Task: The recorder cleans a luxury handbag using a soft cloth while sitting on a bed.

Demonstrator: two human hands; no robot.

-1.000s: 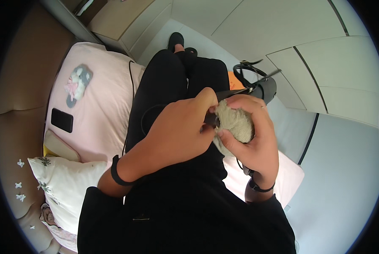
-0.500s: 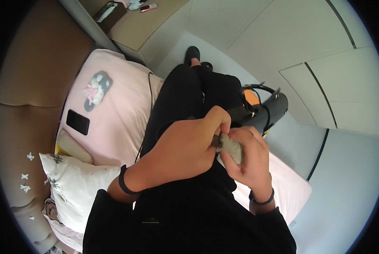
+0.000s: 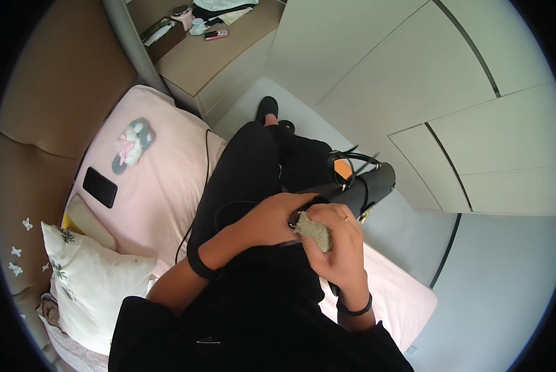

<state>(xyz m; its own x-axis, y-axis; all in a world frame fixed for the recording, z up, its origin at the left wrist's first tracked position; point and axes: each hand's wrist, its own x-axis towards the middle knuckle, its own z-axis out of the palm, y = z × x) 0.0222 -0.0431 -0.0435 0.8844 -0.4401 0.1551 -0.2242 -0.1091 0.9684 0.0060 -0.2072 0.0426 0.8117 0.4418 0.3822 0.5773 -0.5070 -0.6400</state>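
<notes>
Over my lap my two hands meet in front of a black handbag [image 3: 365, 189]. My right hand [image 3: 343, 248] is closed round a fuzzy grey-green piece [image 3: 315, 232], like a scrap of cloth or sponge, and presses it against a dark strap-like piece [image 3: 294, 219]. My left hand [image 3: 269, 220] grips that dark piece from the other side, its fingertips mostly hidden. Whether the dark piece belongs to the handbag, I cannot tell. The handbag lies beside my thigh with its thin handles up and an orange tag [image 3: 342, 169] hanging from it.
I sit on a pink-sheeted bed [image 3: 160, 186] with a phone [image 3: 100, 187], a grey-and-white plush toy [image 3: 133, 144] and a white cushion [image 3: 104, 285] to my left. A black cable [image 3: 197, 214] runs beside my leg. Ahead stand a wooden desk [image 3: 213, 59] and pale cabinets [image 3: 365, 74].
The view has shifted, so most things sit lower and further left. My left hand has turned with its fingers going under the dark piece, and more of the fuzzy piece shows.
</notes>
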